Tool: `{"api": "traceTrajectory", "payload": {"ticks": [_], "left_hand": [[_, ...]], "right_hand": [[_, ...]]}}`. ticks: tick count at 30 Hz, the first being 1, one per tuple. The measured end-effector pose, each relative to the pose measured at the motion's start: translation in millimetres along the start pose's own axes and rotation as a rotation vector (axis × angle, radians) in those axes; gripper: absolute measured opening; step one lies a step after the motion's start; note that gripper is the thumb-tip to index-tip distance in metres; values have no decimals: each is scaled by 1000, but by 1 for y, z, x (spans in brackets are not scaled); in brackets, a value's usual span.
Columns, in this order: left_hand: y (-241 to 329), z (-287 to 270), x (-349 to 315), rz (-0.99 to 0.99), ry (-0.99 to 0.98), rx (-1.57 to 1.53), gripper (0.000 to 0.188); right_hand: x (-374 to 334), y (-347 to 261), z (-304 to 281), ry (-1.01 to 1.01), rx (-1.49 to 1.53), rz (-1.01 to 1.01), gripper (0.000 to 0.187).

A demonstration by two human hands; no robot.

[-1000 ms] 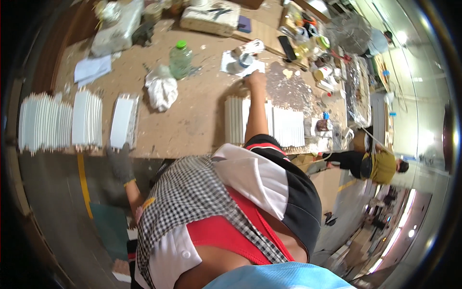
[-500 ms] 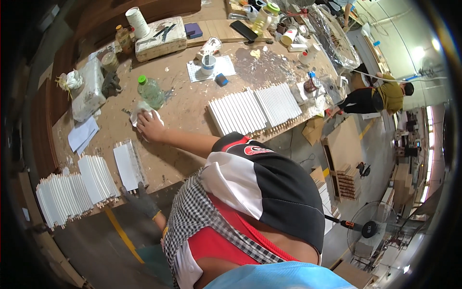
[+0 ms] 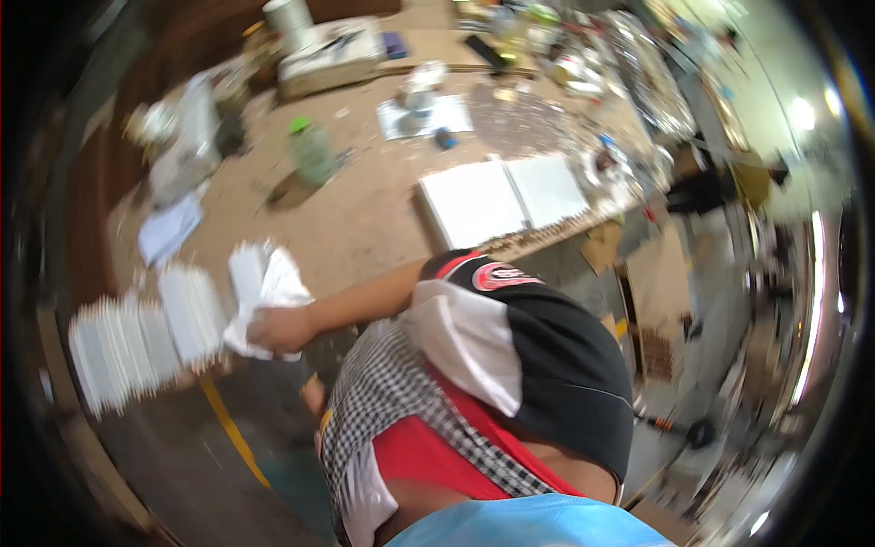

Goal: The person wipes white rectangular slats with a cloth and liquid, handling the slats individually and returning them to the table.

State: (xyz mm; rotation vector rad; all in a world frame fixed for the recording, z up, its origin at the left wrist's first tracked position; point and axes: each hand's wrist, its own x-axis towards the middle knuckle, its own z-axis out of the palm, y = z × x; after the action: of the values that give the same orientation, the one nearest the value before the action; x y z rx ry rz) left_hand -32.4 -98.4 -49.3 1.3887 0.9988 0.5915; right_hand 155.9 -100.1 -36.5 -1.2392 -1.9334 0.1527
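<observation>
At the far left, rows of thin white flat tiles point(image 3: 137, 342) are standing on edge at the near edge of the brown wooden desk point(image 3: 365, 219), blurred by motion. Just to their right, one of the person's hands point(image 3: 278, 330) is closing around a crumpled white cloth point(image 3: 264, 287); the cloth is sticking up above the fist, over the desk's near edge and just beside the tile rows. The bare forearm is stretching across from a black, white and red sleeve point(image 3: 492, 319) toward that fist. Which hand this is cannot be told for sure from the blurred picture, though the arm looks like the left one; the other hand is not showing.

Farther back on the desk, a clear plastic bottle with a green cap point(image 3: 312, 150) is standing upright, well apart from the cloth. To the right of it, two white flat square panels point(image 3: 506, 196) are lying side by side near the desk's edge. Beyond them, small cluttered items are spreading along the far right part of the desk, too blurred to name.
</observation>
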Motion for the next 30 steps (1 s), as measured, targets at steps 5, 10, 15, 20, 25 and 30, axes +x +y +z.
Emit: {"api": "traceTrajectory", "payload": {"ticks": [5, 10, 15, 20, 25, 30], "left_hand": [[10, 11, -6, 62, 87, 62, 86], [38, 27, 28, 219, 164, 124, 91], [46, 28, 40, 270, 280, 264, 99], [20, 18, 51, 397, 322, 391, 105], [34, 20, 51, 238, 238, 269, 115], [18, 22, 52, 259, 263, 200, 115]], "right_hand": [[-18, 69, -25, -182, 131, 552, 58], [3, 166, -96, -282, -365, 740, 27], [27, 78, -85, -10, -217, 438, 23], [7, 35, -28, -97, -203, 36, 41], [3, 167, -79, -177, -466, 719, 22], [0, 115, -55, 122, -254, 231, 11]]}}
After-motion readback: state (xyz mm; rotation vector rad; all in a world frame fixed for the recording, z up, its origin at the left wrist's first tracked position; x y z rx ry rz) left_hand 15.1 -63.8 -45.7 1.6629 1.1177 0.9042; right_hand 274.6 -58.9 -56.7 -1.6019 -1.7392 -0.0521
